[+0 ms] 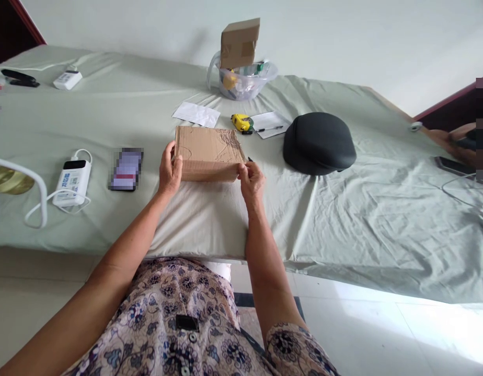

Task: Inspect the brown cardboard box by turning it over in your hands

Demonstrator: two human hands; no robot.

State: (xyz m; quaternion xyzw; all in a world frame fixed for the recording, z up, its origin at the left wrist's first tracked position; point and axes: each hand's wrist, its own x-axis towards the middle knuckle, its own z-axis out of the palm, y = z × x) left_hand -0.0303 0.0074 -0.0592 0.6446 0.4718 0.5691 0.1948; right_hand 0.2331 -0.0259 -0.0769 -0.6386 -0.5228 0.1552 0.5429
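A flat brown cardboard box (208, 151) lies on the cloth-covered table (147, 115) right in front of me. My left hand (169, 172) grips its near left corner, thumb on top and fingers curled round the side. My right hand (251, 180) pinches the near right corner with fingertips pressed together on the edge. The box rests flat, its lid side scuffed and creased.
A phone (126, 169) and a white power bank (72, 181) with cable lie left. Behind the box: paper sheet (196, 114), yellow tape measure (242, 122), notepad with pen (269, 125), plastic bowl (245, 81) holding a small carton (239, 43). A black cushion (318, 142) sits right. Another person's hand (457, 141) rests far right.
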